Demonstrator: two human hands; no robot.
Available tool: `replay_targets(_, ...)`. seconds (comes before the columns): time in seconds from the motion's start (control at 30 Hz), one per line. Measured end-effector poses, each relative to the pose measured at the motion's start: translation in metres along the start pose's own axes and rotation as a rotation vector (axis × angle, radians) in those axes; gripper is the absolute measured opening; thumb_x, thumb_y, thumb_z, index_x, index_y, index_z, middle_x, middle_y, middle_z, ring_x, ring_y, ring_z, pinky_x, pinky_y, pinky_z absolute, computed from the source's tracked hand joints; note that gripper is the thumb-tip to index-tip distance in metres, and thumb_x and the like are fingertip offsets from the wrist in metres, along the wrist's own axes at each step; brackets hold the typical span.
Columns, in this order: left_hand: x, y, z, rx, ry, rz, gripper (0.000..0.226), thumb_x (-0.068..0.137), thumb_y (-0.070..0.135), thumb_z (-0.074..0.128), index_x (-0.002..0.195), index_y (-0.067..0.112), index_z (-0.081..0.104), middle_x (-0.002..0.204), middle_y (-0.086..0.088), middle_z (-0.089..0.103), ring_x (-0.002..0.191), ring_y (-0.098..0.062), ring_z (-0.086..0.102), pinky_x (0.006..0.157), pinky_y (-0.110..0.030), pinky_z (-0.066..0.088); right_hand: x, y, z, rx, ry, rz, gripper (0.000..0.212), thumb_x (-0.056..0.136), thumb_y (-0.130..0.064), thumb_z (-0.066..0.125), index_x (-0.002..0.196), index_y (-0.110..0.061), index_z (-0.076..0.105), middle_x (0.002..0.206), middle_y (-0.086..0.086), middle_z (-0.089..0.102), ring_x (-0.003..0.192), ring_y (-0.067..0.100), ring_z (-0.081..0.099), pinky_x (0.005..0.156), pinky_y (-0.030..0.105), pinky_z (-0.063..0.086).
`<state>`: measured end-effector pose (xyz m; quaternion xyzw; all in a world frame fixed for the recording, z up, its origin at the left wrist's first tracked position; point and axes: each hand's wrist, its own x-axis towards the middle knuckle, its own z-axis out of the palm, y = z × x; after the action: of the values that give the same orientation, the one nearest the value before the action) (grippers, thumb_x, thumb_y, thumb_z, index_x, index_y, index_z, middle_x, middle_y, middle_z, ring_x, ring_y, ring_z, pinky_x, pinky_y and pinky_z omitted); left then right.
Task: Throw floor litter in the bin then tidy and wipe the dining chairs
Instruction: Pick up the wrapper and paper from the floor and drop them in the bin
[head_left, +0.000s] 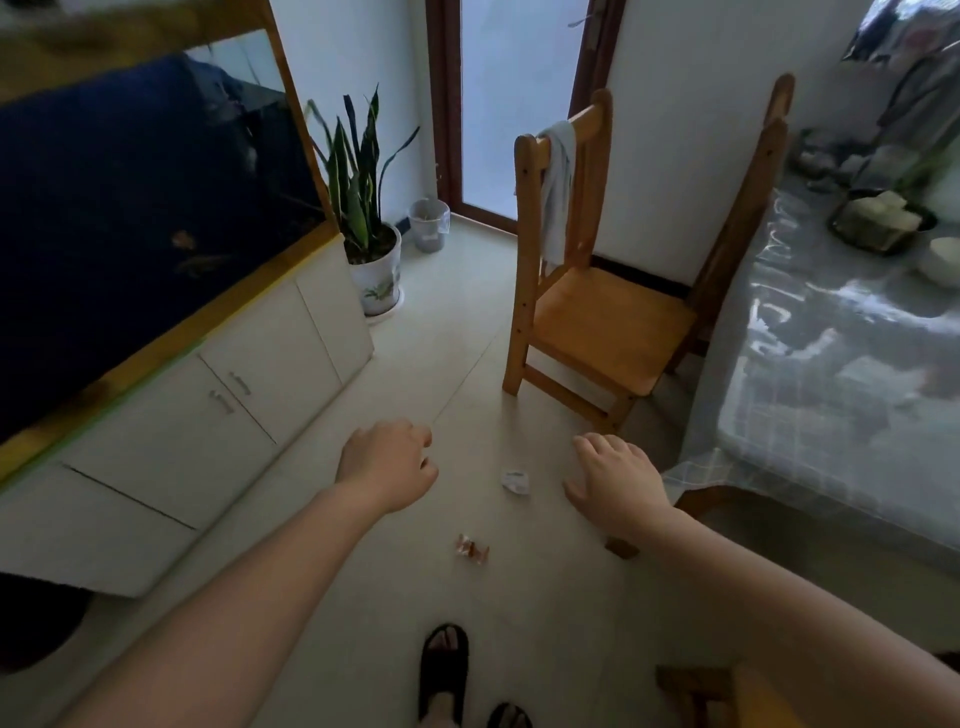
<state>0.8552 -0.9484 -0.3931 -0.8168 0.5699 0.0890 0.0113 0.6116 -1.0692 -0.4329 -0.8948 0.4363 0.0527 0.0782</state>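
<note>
Two bits of litter lie on the pale floor: a crumpled white paper (515, 481) and a small reddish wrapper (471, 548) nearer my feet. My left hand (387, 462) hovers left of the paper with fingers curled and nothing in it. My right hand (615, 480) hovers right of the paper, fingers spread and empty. A small lined bin (429, 224) stands far back by the door. A wooden dining chair (602, 312) stands ahead with a pale cloth (558, 187) hung over its backrest. A second chair (748, 208) is tucked against the table.
A dining table (841, 374) under a shiny cover fills the right, with bowls on it. A white cabinet (218, 410) bearing a fish tank lines the left. A potted plant (370, 244) sits beside the bin. Another wooden chair's corner (701, 691) shows at bottom right.
</note>
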Motion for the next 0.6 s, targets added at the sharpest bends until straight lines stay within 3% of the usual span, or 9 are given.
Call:
replay_targets(0.37,0.112,-0.048,0.049,-0.033,-0.205,-0.011,0.032,0.088,0.033,0.046,0.115,0.021,0.059,0.112,-0.002,0.067,0.099,-0.026,0.063,0.076,-0.035,0.049,0.105,0.000,0.045,0.035,-0.130,0.150,0.054,0.092,-0.046,0.050,0.140,-0.024,0.040,0.143,0.001,0.047,0.133,0.022,0.040,0.110,0.040,0.032)
replay_targets(0.6,0.169,-0.066,0.109,-0.085,-0.410,-0.024,0.042,0.089,0.040,0.050,0.128,0.026,0.053,0.128,0.001,0.060,0.113,-0.022,0.058,0.088,-0.034,0.048,0.153,0.020,0.096,0.012,-0.257,0.197,0.047,0.095,-0.044,0.044,0.135,-0.020,0.041,0.133,0.003,0.052,0.124,0.023,0.046,0.103,0.038,0.037)
